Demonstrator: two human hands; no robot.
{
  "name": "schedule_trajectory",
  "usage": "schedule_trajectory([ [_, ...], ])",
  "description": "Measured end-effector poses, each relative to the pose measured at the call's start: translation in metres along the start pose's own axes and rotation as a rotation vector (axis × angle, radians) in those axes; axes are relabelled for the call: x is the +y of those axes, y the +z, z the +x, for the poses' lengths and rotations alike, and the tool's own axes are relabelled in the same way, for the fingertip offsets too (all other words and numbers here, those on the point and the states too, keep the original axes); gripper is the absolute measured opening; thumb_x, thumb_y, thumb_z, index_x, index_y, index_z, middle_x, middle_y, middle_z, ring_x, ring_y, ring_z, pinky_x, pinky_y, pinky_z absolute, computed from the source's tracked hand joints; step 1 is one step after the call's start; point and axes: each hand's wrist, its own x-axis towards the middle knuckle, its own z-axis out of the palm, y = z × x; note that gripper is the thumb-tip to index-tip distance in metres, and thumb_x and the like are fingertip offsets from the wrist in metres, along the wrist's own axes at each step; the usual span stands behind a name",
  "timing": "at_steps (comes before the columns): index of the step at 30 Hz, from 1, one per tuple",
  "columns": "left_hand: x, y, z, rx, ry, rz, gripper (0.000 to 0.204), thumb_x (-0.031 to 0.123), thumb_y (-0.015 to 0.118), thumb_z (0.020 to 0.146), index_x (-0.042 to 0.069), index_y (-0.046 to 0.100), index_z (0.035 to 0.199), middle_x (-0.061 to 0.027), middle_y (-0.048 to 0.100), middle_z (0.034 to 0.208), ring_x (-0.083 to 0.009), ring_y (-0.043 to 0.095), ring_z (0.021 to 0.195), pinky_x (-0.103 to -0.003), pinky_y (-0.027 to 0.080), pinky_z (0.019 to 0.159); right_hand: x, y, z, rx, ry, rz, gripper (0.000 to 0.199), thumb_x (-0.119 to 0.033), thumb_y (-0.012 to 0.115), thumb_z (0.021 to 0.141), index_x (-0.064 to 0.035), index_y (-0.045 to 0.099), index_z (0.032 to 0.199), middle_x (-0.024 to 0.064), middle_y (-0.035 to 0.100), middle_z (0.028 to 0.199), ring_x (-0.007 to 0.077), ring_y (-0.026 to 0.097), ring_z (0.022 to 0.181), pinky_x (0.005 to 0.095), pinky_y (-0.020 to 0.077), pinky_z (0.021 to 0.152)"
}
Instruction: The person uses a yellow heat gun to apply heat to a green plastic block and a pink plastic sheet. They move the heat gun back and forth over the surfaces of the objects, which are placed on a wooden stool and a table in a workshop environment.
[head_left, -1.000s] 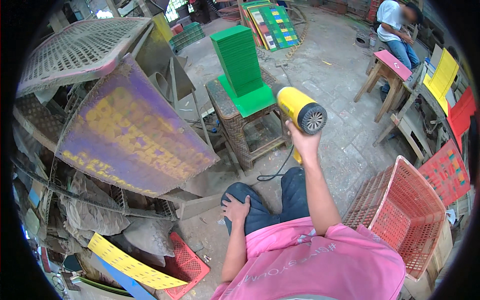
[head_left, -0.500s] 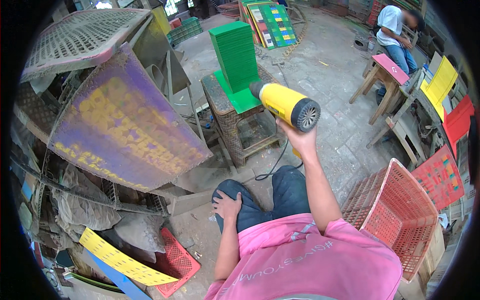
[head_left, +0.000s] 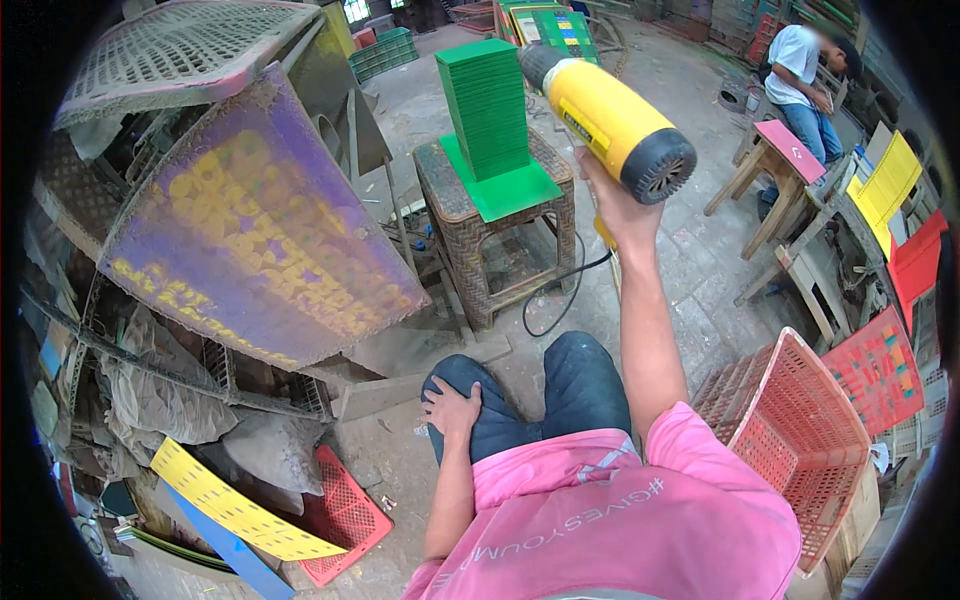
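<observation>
Over dusty workshop concrete, we are gripping a yellow heat gun (head_left: 612,118) in our right hand (head_left: 622,205), resting our open left hand (head_left: 452,408) on our knee (head_left: 472,385).

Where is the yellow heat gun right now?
In the head view, the yellow heat gun is raised in the right hand, upper middle, beside the green stack on the wicker stool.

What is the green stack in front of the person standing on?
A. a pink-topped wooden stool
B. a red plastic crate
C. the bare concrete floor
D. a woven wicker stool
D: the stack of green sheets stands on a wider green sheet that lies on the brown woven wicker stool, just beyond the yellow heat gun that the right hand holds up.
</observation>
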Motion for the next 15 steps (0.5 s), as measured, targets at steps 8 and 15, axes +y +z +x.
schedule_trajectory([
  [8,0.000,0.000,0.003,-0.014,-0.002,0.010,0.097,0.062,0.057,0.077,0.002,0.022,0.146,-0.0317,0.032,0.142,-0.0486,0.037,0.127,-0.064,0.025,0.103,0.009,-0.007,0.001,-0.024,-0.033,-0.166,0.043,-0.014,0.078,0.076,0.0002,0.059,0.112,0.0093,0.065,0.106,0.0187,0.063,0.097,0.0328,0.0470,0.087],
  [15,-0.001,0.005,0.004,-0.016,0.006,0.005,0.098,0.061,0.058,0.077,0.002,0.022,0.146,-0.0311,0.033,0.141,-0.0484,0.038,0.126,-0.063,0.028,0.101,0.024,-0.018,-0.030,-0.043,0.131,-0.075,0.044,-0.007,0.079,0.071,0.0047,0.058,0.107,0.0118,0.066,0.103,0.0169,0.064,0.093,0.0313,0.0496,0.084],
])
